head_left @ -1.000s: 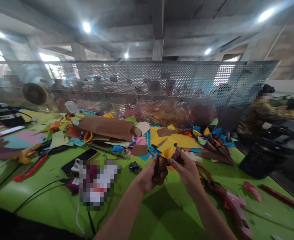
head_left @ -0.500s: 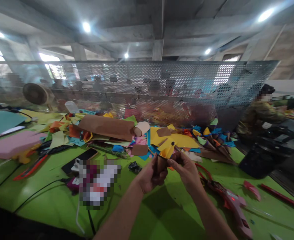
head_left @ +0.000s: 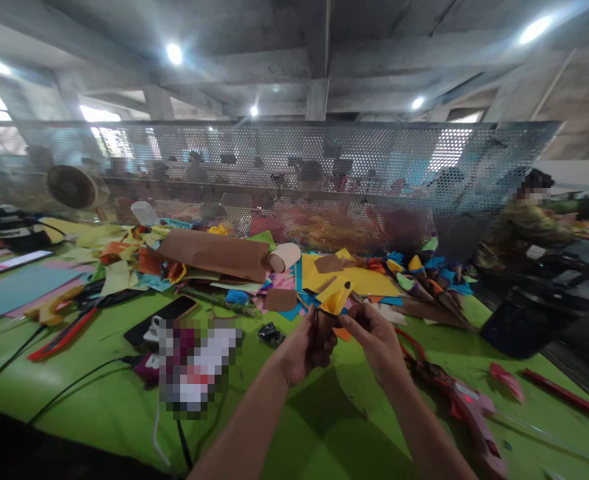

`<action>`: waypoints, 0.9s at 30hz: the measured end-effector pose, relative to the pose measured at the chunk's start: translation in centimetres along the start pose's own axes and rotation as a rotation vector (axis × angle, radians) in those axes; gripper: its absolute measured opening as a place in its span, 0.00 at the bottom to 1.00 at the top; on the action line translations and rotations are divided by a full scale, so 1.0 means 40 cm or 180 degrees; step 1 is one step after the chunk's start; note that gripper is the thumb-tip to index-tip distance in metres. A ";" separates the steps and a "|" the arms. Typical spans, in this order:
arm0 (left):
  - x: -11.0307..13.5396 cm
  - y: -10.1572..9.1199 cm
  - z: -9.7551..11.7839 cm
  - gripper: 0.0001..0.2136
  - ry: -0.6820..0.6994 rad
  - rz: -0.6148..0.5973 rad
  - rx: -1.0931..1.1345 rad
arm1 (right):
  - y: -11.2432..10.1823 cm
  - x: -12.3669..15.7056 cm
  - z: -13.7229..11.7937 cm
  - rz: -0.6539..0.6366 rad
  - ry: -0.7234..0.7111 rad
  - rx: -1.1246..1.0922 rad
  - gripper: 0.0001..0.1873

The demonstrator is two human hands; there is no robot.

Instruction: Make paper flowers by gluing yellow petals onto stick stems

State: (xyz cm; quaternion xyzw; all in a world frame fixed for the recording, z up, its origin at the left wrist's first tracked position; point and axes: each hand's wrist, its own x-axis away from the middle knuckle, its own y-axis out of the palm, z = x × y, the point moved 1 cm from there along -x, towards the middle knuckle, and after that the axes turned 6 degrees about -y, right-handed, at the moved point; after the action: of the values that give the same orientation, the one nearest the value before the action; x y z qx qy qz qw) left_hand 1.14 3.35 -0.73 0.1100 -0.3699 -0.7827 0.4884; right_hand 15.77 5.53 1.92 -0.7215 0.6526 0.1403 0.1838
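Note:
My left hand (head_left: pixel 301 350) is wrapped round a small brown paper cone (head_left: pixel 326 325), keeping it upright above the green table. Folded yellow paper (head_left: pixel 335 301) sticks out of the cone's top, with a dark spot near its tip. On the cone's right side, my right hand (head_left: pixel 374 333) pinches the rim between thumb and fingers; part of that grip is hidden. Right of my forearm lies a pink glue gun (head_left: pixel 474 407) with a small red light glowing.
Paper scraps and a brown roll (head_left: pixel 214 253) heap along the back, below a perforated metal screen (head_left: pixel 274 153). Several finished-looking cones (head_left: pixel 434 287) lie at the right. Orange-handled scissors (head_left: pixel 64 337), a phone (head_left: pixel 161 319) and cables occupy the left. A person (head_left: pixel 519 220) sits at far right.
At far left, a blue sheet has slid toward the front over the pink paper, uncovering a black object behind. My hands and the cone have barely moved.

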 end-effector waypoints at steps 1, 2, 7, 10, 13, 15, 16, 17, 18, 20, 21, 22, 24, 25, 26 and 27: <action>0.000 0.001 0.000 0.26 0.0053 0.0061 -0.0026 | 0.000 0.000 0.000 -0.0001 -0.0005 0.0006 0.20; 0.000 0.002 0.000 0.26 0.0090 0.0113 -0.0065 | -0.001 0.001 0.000 -0.0003 -0.0005 0.0020 0.20; 0.003 0.010 -0.001 0.27 0.0199 0.0242 -0.0317 | 0.004 0.004 -0.002 0.0015 0.0034 0.0114 0.21; 0.005 0.010 -0.005 0.28 0.0345 0.0395 -0.0429 | 0.007 0.004 -0.005 0.0097 0.0018 0.0210 0.21; 0.003 0.006 -0.007 0.27 0.0512 0.0559 -0.0497 | 0.007 0.002 -0.006 0.0139 -0.0073 0.0302 0.21; 0.002 0.004 -0.007 0.27 0.0567 0.0653 -0.0505 | 0.005 0.005 -0.009 0.0144 -0.0176 0.0394 0.21; 0.002 0.004 -0.006 0.27 0.0591 0.0715 -0.0499 | 0.003 0.007 -0.012 0.0163 -0.0271 0.0493 0.20; 0.002 0.003 -0.004 0.28 0.0628 0.0800 -0.0485 | 0.000 0.011 -0.016 0.0196 -0.0410 0.0626 0.18; 0.003 0.003 -0.002 0.27 0.0670 0.0882 -0.0468 | -0.003 0.016 -0.022 0.0231 -0.0601 0.0781 0.16; 0.005 0.004 0.003 0.28 0.0761 0.1003 -0.0446 | -0.006 0.028 -0.036 0.0198 -0.1117 0.1128 0.11; 0.006 0.005 0.005 0.28 0.0806 0.1036 -0.0440 | -0.006 0.035 -0.043 0.0095 -0.1401 0.1305 0.08; 0.007 0.005 0.007 0.28 0.0843 0.1054 -0.0431 | -0.005 0.041 -0.050 -0.0056 -0.1661 0.1485 0.06; 0.008 0.005 0.010 0.29 0.0908 0.1087 -0.0408 | 0.001 0.052 -0.058 -0.0399 -0.2015 0.1862 0.03; 0.008 0.004 0.010 0.29 0.0938 0.1116 -0.0391 | 0.005 0.056 -0.060 -0.0547 -0.2102 0.2039 0.03; 0.009 0.004 0.011 0.28 0.0968 0.1143 -0.0383 | 0.010 0.059 -0.061 -0.0668 -0.2145 0.2191 0.04; 0.009 0.005 0.011 0.28 0.1015 0.1165 -0.0384 | 0.015 0.061 -0.062 -0.0760 -0.2170 0.2316 0.05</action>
State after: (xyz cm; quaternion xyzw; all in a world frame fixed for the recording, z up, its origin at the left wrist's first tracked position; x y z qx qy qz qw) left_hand 0.86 3.20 -0.23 0.1340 -0.2545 -0.6747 0.6798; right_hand 15.36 2.19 3.01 -0.5936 0.4753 0.1094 0.6402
